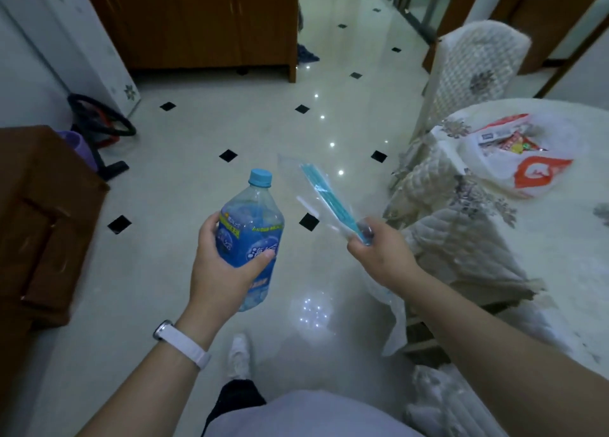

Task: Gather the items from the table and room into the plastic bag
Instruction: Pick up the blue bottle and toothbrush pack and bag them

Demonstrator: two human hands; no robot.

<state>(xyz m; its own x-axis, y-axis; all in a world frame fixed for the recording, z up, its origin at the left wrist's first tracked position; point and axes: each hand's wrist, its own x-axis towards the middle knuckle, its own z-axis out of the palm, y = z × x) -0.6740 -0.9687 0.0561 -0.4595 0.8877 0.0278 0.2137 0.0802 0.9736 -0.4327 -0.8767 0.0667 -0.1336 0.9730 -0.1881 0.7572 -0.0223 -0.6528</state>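
Observation:
My left hand (217, 268) grips a clear plastic bottle (255, 225) with a blue label and a light-blue cap, held upright over the floor. My right hand (379, 252) pinches the lower end of a clear wrapper holding a blue stick-like item (324, 192), which points up and to the left. A white and orange plastic bag (530, 173) lies open on the table (560, 255) at the right, with colourful packets showing inside it. Both hands are left of the table, apart from the bag.
A chair with a patterned cover (471, 71) stands by the table's far side. A brown wooden cabinet (43, 212) is at the left, another (197, 21) at the back. A vacuum hose (99, 117) lies on the tiled floor (263, 133).

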